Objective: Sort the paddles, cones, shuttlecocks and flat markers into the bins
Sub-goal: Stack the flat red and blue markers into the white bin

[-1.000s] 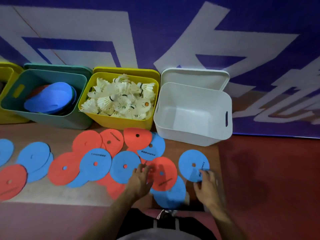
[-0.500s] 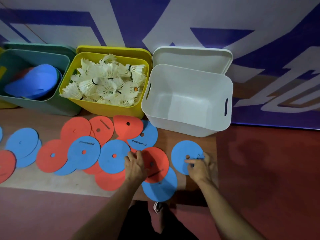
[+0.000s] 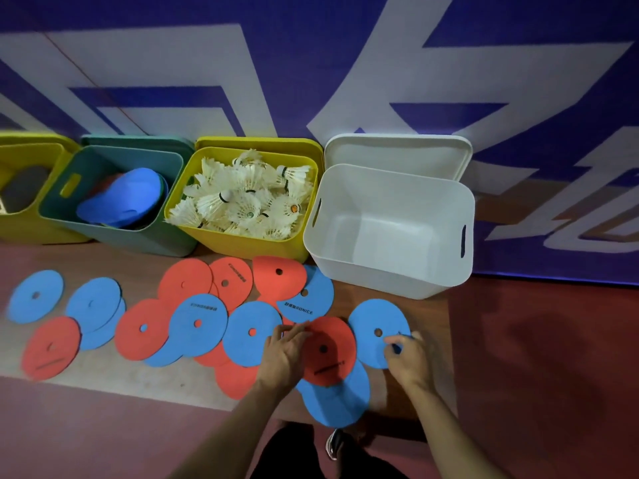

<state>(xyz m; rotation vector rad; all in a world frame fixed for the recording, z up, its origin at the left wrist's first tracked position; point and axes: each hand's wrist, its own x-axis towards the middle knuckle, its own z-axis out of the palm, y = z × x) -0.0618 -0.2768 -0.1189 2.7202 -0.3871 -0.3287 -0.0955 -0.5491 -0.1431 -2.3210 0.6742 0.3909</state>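
Markers (image 3: 197, 323), red and blue: lay flat on the floor (image 3: 518, 340), spread out and piled over each other in front of the bins. Looked thin, light and bendy, like foam or soft rubber, each with a small hole in the middle. Probably would not break if dropped. Hard to grab from the top, lying so flat. Best lifted by sliding a fingertip under the rim, or by hooking a finger through the hole. Might slip off each other in a pile, so better taken a few at a time.

Right grip (image 3: 408, 357): pinched the near rim of the blue marker (image 3: 373, 323) at the right end, with thumb and finger closed on its edge.

Blue marker: lay just beside the red marker (image 3: 328, 354) and near the white bin (image 3: 390, 271).

Left grip (image 3: 287, 354): rested on the left edge of the red marker, fingers bent a little over the rim. Could not tell whether pinching or only pressing.

Red marker: lay on top of another blue one.

White bin: stood open just behind the markers, with none seen inside yet. Probably the place for them.

Shuttlecocks (image 3: 249, 198): already filled the yellow bin (image 3: 242, 243) next to it.
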